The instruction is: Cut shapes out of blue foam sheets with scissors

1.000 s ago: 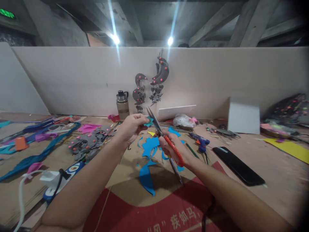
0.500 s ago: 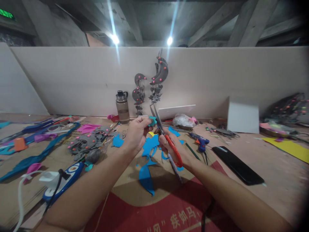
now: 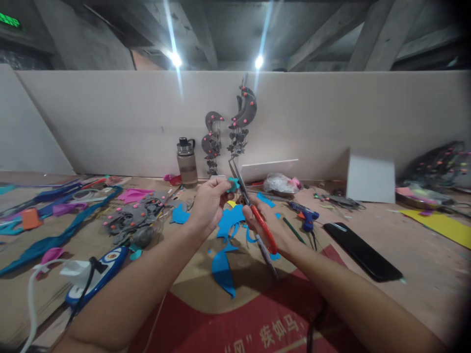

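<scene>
My left hand (image 3: 209, 202) pinches a small teal cutout (image 3: 233, 184), perhaps felt or foam, between thumb and fingers. Wrapped around red-handled scissors (image 3: 265, 233) is my right hand (image 3: 262, 218). The scissor blades point up and away, right beside the teal piece; whether they touch its edge I cannot tell. Below both hands lie blue cut scraps (image 3: 231, 219) and a curved blue piece (image 3: 222, 273) with a pointed tip. Part of a yellow scrap shows between the hands.
A blue glue gun (image 3: 308, 215), a dark green pencil (image 3: 293, 230) and a black phone (image 3: 362, 251) lie to the right. Behind stand a water bottle (image 3: 187, 164) and grey moon-shaped hangings (image 3: 245, 110). Leftward are a grey decorated heap (image 3: 128, 218) and a blue power strip (image 3: 105, 274).
The scissor blades have come slightly closer together, and my right hand has shifted a little. My left hand keeps the teal cutout in nearly the same place.
</scene>
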Demonstrator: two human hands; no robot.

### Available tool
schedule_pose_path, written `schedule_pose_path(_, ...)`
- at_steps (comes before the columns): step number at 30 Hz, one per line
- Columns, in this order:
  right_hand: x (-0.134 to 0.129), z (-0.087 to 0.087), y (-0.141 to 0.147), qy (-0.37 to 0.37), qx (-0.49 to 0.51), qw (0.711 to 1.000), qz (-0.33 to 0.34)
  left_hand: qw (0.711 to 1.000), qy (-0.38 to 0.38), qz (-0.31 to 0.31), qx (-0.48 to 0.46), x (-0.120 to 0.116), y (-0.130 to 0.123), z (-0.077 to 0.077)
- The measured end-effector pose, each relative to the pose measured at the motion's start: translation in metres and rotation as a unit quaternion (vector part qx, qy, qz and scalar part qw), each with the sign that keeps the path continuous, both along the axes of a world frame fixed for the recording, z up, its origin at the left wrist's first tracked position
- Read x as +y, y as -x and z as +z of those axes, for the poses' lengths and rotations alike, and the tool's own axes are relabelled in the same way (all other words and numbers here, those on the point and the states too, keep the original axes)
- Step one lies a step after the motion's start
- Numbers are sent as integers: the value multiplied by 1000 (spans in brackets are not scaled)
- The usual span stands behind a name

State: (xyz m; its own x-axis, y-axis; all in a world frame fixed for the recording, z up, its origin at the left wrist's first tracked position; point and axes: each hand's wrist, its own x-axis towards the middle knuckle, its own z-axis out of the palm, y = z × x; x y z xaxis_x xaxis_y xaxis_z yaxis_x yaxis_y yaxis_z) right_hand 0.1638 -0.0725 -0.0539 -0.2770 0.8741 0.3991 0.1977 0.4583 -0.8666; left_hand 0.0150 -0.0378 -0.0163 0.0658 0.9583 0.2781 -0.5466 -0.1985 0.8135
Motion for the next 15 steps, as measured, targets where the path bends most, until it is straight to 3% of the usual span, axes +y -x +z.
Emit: schedule_pose_path(15, 1, -6, 1, 11, 13, 1000, -11, 1000, 10, 1, -1, 2, -2, -2)
